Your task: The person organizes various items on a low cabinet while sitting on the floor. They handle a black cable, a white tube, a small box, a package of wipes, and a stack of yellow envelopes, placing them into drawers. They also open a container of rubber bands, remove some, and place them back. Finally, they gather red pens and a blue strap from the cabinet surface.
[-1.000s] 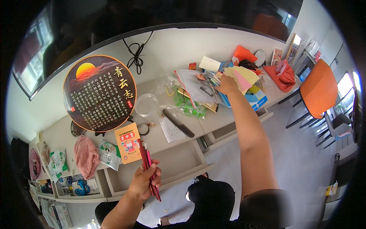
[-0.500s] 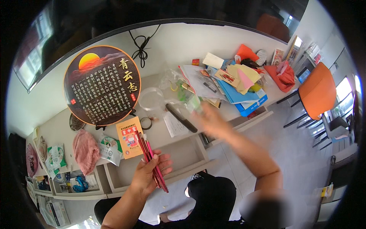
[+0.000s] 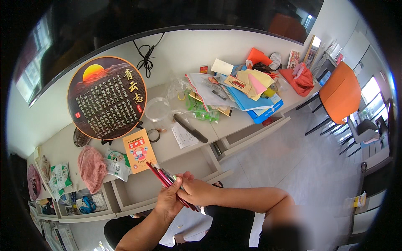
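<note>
My left hand [image 3: 167,202] is closed round a bundle of slim pens and pencils [image 3: 157,172], mostly red and pink with some darker ones. The bundle tilts, its upper ends pointing away to the left. From the right, my right hand [image 3: 197,193] meets it, fingers closed against the same bundle; part of its grip is hidden. Both hands are above the front edge of a pulled-out drawer [image 3: 190,164]. Just beyond the bundle lies an orange booklet [image 3: 140,151], close to a black ring [image 3: 153,135] and a long dark knife-shaped object [image 3: 190,128].
A round plaque [image 3: 106,98] stands at the back left. Pink cloth [image 3: 92,169] and packets lie near it. A clear tub [image 3: 157,109], plastic bags and a pile of papers on a blue folder [image 3: 247,99] cover the right. Another drawer [image 3: 255,136] juts out; an orange chair [image 3: 341,92] stands beyond.
My right hand has come back from over the plastic bags on the right to the bundle in my left hand. A greyish pen now shows among the red ones.
</note>
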Motion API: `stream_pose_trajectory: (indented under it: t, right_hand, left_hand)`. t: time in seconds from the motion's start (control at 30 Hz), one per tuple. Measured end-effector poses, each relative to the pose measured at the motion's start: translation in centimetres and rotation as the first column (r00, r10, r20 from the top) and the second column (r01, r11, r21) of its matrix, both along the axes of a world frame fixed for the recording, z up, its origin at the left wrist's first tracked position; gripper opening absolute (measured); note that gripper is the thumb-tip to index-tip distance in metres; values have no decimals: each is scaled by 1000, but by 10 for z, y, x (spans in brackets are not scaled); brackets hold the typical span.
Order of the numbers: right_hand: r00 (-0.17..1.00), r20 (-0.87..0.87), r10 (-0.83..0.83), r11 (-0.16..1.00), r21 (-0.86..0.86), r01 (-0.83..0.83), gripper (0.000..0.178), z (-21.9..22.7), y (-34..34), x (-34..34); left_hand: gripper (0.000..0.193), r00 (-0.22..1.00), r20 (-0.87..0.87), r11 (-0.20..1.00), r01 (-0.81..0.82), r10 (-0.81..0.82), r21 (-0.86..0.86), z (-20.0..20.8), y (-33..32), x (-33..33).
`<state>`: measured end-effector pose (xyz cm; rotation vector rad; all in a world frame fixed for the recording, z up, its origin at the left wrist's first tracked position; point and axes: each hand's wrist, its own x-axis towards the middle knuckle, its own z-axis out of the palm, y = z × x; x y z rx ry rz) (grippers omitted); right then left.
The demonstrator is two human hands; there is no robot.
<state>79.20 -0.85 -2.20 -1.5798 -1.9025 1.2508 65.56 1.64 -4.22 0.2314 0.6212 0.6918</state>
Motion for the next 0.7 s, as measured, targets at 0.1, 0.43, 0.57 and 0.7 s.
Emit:
stream_pose_trajectory:
  t: [0.1,0.43,0.57,0.7]
  right_hand:
    - [999,13,-37,999,15,37,44,-2,0,4]
    - [772,196,-605,760,432,486,31,65,122,148]
    - [616,511,-599,743,642,190,28,-1,192,236]
    - [433,695,-574,818,515,257,30,-4,229,234]
  left_hand:
    - [28,999,-31,999,-13,11,-50,8,1,5]
    - [15,977,40,977,-207,209,-43,31,26,-13]
    - [16,988,64,989,-144,141,33,29,28,-4]
    - [15,990,12,990,-142,142,2,28,28,-6]
